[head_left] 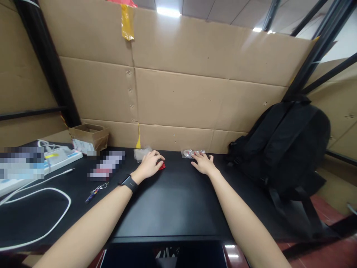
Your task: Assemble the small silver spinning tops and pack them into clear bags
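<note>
My left hand (150,164), with a dark watch on its wrist, rests at the back of the black table, fingers bent and a little apart. Beside its thumb lies a small red item (162,166), partly covered by the hand. A clear plastic bag (141,153) sits just behind that hand. Further right, my right hand (204,163) reaches forward with spread fingers. Its fingertips touch or hover over a small clear packet (187,153) with red and silvery contents, which they partly hide.
A black backpack (290,149) stands at the right. On the left are an open cardboard box (97,137), a keychain (96,192), a white power strip (63,162), a looped white cable (68,203) and a blurred-out item (107,166). Cardboard walls (178,100) close off the back.
</note>
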Available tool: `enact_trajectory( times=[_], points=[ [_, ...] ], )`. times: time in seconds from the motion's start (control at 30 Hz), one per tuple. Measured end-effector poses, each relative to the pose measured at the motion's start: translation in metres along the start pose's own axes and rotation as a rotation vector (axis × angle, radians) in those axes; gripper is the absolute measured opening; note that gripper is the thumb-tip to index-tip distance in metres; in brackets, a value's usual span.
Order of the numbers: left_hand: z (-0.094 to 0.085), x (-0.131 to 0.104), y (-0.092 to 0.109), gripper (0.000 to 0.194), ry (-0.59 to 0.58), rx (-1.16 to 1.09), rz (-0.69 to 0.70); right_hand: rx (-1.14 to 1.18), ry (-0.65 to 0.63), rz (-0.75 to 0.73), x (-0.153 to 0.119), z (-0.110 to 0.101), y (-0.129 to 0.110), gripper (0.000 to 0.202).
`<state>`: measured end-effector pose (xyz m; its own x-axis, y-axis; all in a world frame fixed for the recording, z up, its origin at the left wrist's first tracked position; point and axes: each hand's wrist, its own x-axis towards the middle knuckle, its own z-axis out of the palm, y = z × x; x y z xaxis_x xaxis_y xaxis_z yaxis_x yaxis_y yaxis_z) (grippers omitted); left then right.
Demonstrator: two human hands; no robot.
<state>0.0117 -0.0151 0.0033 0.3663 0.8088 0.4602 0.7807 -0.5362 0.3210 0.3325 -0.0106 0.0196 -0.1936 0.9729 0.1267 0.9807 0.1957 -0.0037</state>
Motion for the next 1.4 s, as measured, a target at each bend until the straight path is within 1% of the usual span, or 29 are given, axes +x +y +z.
enact_trajectory(
  times=[0.2,0.27,0.37,0.4,0.47,0.53,0.57,0.67,0.73,0.8,0.87,0.93,1.0,1.03,1.13,1.27,1.33,1.4],
  points=[
    [-0.002,0.0,0.005,0.024,0.008,-0.026,0.03,0.029,-0.041,-0.014,-0.011,-0.005,0.002,0.05],
    [-0.003,0.0,0.005,0.024,0.01,-0.028,0.034,0.063,-0.038,-0.047,-0.017,-0.009,0.002,0.045],
    [-0.004,0.0,0.006,0.024,0.016,-0.027,0.033,0.152,-0.029,-0.142,-0.024,-0.017,-0.002,0.039],
    [-0.005,-0.001,0.006,0.024,0.019,-0.025,0.032,0.186,-0.022,-0.181,-0.025,-0.019,-0.003,0.039],
    [-0.006,-0.001,0.007,0.024,0.023,-0.024,0.035,0.24,0.01,-0.247,-0.026,-0.021,-0.007,0.048],
    [-0.007,-0.001,0.009,0.024,0.022,-0.027,0.041,0.265,0.047,-0.284,-0.026,-0.02,-0.012,0.058],
    [-0.008,-0.001,0.011,0.024,0.021,-0.029,0.045,0.27,0.054,-0.297,-0.025,-0.019,-0.014,0.06],
    [-0.008,-0.002,0.016,0.024,0.021,-0.043,0.08,0.273,0.014,-0.34,-0.023,-0.013,-0.021,0.053],
    [-0.008,-0.003,0.021,0.022,0.021,-0.056,0.116,0.254,-0.009,-0.349,-0.022,-0.01,-0.026,0.049],
    [-0.008,-0.004,0.027,0.021,0.012,-0.066,0.149,0.225,-0.003,-0.329,-0.023,-0.008,-0.03,0.053],
    [-0.007,-0.005,0.033,0.022,-0.006,-0.073,0.178,0.216,0.035,-0.301,-0.023,-0.008,-0.034,0.058],
    [-0.007,-0.007,0.039,0.027,-0.021,-0.082,0.201,0.243,0.087,-0.276,-0.023,-0.009,-0.036,0.051],
    [-0.007,-0.008,0.045,0.031,-0.022,-0.094,0.21,0.309,0.127,-0.243,-0.021,-0.01,-0.038,0.036],
    [-0.008,-0.009,0.048,0.032,-0.019,-0.098,0.205,0.359,0.143,-0.228,-0.019,-0.01,-0.038,0.032],
    [-0.01,-0.01,0.053,0.031,-0.019,-0.097,0.186,0.581,0.166,-0.214,-0.015,-0.008,-0.037,0.03],
    [-0.012,-0.009,0.057,0.029,-0.017,-0.112,0.178,0.904,0.086,-0.221,-0.012,-0.005,-0.039,0.03],
    [-0.011,-0.009,0.059,0.029,0.008,-0.165,0.151,0.975,0.064,-0.226,-0.014,-0.006,-0.042,0.031],
    [-0.009,-0.008,0.062,0.028,0.033,-0.249,0.111,0.995,0.058,-0.234,-0.016,-0.007,-0.045,0.031]
  ],
)
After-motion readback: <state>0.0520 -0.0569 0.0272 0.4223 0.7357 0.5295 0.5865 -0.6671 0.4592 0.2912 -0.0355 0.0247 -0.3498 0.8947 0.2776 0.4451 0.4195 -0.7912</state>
